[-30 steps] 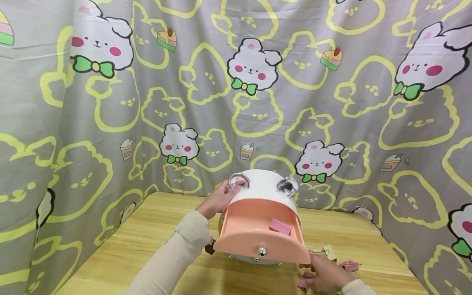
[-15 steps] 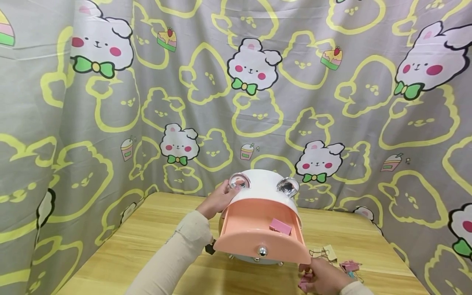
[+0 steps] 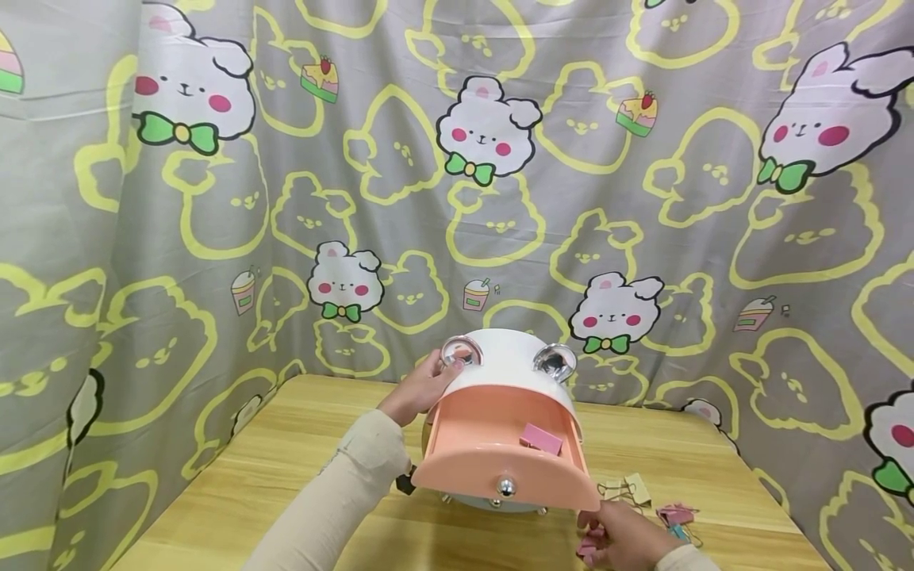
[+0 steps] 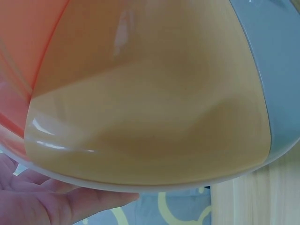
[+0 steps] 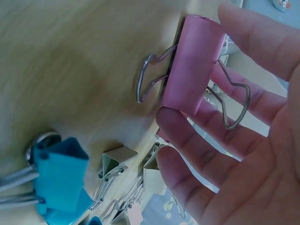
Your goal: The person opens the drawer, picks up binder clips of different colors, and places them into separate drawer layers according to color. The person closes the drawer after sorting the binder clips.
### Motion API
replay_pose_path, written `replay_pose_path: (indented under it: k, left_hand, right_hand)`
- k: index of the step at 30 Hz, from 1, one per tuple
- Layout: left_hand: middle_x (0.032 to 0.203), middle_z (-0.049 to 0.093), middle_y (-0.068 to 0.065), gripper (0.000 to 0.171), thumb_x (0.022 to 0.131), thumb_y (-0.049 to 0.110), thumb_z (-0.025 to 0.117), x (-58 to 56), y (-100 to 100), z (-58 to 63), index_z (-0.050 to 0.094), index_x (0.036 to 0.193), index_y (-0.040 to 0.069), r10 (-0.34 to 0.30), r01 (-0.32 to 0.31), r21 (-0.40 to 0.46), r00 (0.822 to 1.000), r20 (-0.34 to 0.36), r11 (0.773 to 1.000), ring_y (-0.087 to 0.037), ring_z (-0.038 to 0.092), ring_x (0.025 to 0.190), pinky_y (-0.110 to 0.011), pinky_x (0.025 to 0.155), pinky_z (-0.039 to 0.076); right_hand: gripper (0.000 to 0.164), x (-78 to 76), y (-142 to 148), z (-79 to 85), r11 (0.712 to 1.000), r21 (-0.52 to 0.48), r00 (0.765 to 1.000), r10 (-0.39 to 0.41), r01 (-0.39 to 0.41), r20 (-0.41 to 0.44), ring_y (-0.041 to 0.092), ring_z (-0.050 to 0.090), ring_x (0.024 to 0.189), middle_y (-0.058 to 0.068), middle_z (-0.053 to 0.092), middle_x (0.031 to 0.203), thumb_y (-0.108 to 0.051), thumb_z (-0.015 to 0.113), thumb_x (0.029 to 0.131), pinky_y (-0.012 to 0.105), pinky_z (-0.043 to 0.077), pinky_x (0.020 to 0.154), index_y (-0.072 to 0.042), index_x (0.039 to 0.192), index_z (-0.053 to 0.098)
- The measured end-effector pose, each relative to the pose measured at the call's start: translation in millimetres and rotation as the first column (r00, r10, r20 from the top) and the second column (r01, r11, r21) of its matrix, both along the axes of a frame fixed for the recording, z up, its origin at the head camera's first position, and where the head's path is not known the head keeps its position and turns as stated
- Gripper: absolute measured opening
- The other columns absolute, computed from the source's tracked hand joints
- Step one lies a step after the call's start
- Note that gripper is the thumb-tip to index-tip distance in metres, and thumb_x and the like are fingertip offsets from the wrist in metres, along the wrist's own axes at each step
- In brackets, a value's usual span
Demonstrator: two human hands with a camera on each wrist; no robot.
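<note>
A frog-shaped drawer box (image 3: 507, 357) with a white top and silvery round eyes stands mid-table. Its coral drawer (image 3: 464, 474) is pulled out, and a pink binder clip (image 3: 541, 438) lies inside. My left hand (image 3: 416, 390) grips the box's left side, thumb by the eye. Below the drawer's right corner, my right hand (image 3: 631, 539) is low over the table. In the right wrist view it pinches another pink binder clip (image 5: 194, 63) between thumb and fingertips. Both wire handles of this clip stick out sideways. The box partly hides the left fingers.
To the right of the box lie a cream binder clip (image 3: 638, 489), a pink one (image 3: 675, 514) and a teal one (image 5: 61, 178). Several more clips show in the right wrist view. A patterned curtain (image 3: 400, 159) hangs behind the wooden table (image 3: 286, 460).
My right hand has shifted very slightly at the pink binder clip, uncovering more of the teal clip beside it. My left hand and the box stay put.
</note>
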State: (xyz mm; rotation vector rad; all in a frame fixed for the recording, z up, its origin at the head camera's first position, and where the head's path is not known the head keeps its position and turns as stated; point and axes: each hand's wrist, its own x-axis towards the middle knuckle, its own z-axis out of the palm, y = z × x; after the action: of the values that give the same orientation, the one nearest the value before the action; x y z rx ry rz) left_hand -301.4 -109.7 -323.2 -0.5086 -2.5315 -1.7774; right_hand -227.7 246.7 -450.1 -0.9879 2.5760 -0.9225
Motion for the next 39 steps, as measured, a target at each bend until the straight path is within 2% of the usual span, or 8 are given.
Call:
replay_pose_path:
  k: [4, 9, 21, 25, 31, 36, 39]
  left_hand:
    - [0.104, 0.06, -0.009, 0.039, 0.102, 0.039, 0.049, -0.6, -0.5, -0.7, 0.046, 0.127, 0.01, -0.003, 0.003, 0.002, 1.0, -0.001, 1.0, -0.022, 0.058, 0.087, -0.037, 0.073, 0.048]
    - [0.105, 0.06, -0.01, 0.041, 0.101, 0.042, 0.049, 0.3, -1.3, 0.4, 0.046, 0.127, 0.01, -0.012, 0.012, -0.001, 1.0, -0.002, 1.0, -0.022, 0.059, 0.088, -0.037, 0.076, 0.049]
    - [0.104, 0.059, -0.01, 0.04, 0.101, 0.039, 0.051, 0.2, -1.8, 1.0, 0.046, 0.127, 0.008, -0.023, 0.024, 0.019, 1.0, -0.013, 1.0, -0.021, 0.057, 0.087, -0.033, 0.07, 0.048]
    - [0.105, 0.059, -0.01, 0.041, 0.101, 0.039, 0.051, 0.6, -1.9, 0.8, 0.046, 0.127, 0.008, -0.02, 0.02, 0.015, 1.0, -0.016, 1.0, -0.022, 0.057, 0.089, -0.035, 0.073, 0.048]
    - [0.107, 0.059, -0.01, 0.041, 0.101, 0.04, 0.05, -1.4, -2.4, 0.5, 0.046, 0.128, 0.009, -0.019, 0.019, 0.002, 1.0, -0.006, 1.0, -0.022, 0.057, 0.092, -0.036, 0.079, 0.047]
    - [0.107, 0.058, -0.011, 0.042, 0.101, 0.041, 0.049, -1.5, -2.6, 0.7, 0.045, 0.129, 0.01, -0.024, 0.024, -0.002, 1.0, 0.009, 1.0, -0.023, 0.058, 0.09, -0.035, 0.075, 0.049]
    - [0.107, 0.058, -0.011, 0.042, 0.101, 0.04, 0.049, -0.1, -2.6, 1.5, 0.044, 0.13, 0.011, -0.025, 0.025, -0.001, 1.0, 0.011, 1.0, -0.022, 0.058, 0.089, -0.034, 0.073, 0.049]
  right_hand:
    - [0.031, -1.4, 0.4, -1.6, 1.0, 0.019, 1.0, -0.002, 0.002, -0.009, 0.005, 0.049, 0.074, -0.007, 0.061, 0.094, -0.014, 0.078, 0.081, 0.028, 0.043, 0.063, -0.008, 0.107, 0.063]
    - [0.033, -2.6, 0.7, -1.4, 0.999, 0.032, 1.0, -0.018, 0.018, 0.023, 0.005, 0.051, 0.078, -0.003, 0.061, 0.099, -0.016, 0.079, 0.082, 0.03, 0.046, 0.066, -0.008, 0.109, 0.062]
    - [0.036, -0.7, 0.7, -0.7, 1.0, 0.009, 0.999, -0.029, 0.029, 0.026, 0.006, 0.053, 0.082, 0.0, 0.061, 0.102, -0.015, 0.079, 0.082, 0.031, 0.048, 0.068, -0.008, 0.112, 0.061]
    - [0.033, 1.0, -0.3, -0.5, 1.0, -0.022, 1.0, -0.015, 0.016, 0.016, 0.006, 0.053, 0.078, 0.001, 0.062, 0.101, -0.013, 0.077, 0.083, 0.03, 0.049, 0.067, -0.006, 0.112, 0.061]
    - [0.022, 2.9, -2.4, 0.5, 0.999, -0.033, 1.0, -0.018, 0.018, -0.019, 0.004, 0.052, 0.072, -0.004, 0.06, 0.088, -0.014, 0.075, 0.086, 0.027, 0.048, 0.063, -0.006, 0.101, 0.062]
    - [0.019, 3.6, -3.9, 0.8, 0.999, -0.032, 0.999, -0.039, 0.038, -0.026, 0.002, 0.05, 0.065, -0.008, 0.057, 0.081, -0.017, 0.074, 0.087, 0.025, 0.046, 0.058, -0.007, 0.096, 0.062]
    - [0.02, 3.2, -3.5, 0.6, 0.999, -0.026, 0.998, -0.043, 0.041, -0.049, 0.001, 0.051, 0.067, -0.007, 0.059, 0.083, -0.019, 0.074, 0.087, 0.025, 0.047, 0.059, -0.007, 0.098, 0.063]
